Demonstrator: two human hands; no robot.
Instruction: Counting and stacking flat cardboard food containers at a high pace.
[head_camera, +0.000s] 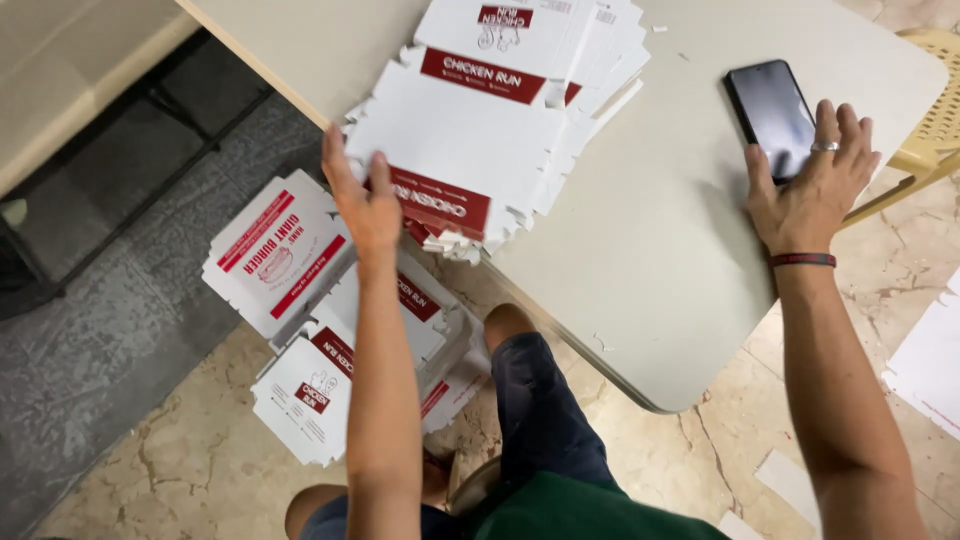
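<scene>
A fanned stack of flat white carton blanks (480, 120) with red bands lies on the pale table (660, 240), overhanging its front edge. My left hand (360, 200) reaches to the near corner of the top blank, fingers spread and touching it. My right hand (815, 185) rests on the table at the right with its fingers apart, the fingertips on the lower edge of a black phone (770, 110) lying screen up. A ring and a dark red wristband are on that hand.
Folded white-and-red boxes (300, 320) lie on the floor under my left arm, next to my knee (510, 325). A yellow plastic chair (935, 110) stands at the table's right. White paper scraps (930, 360) lie on the marble floor at right.
</scene>
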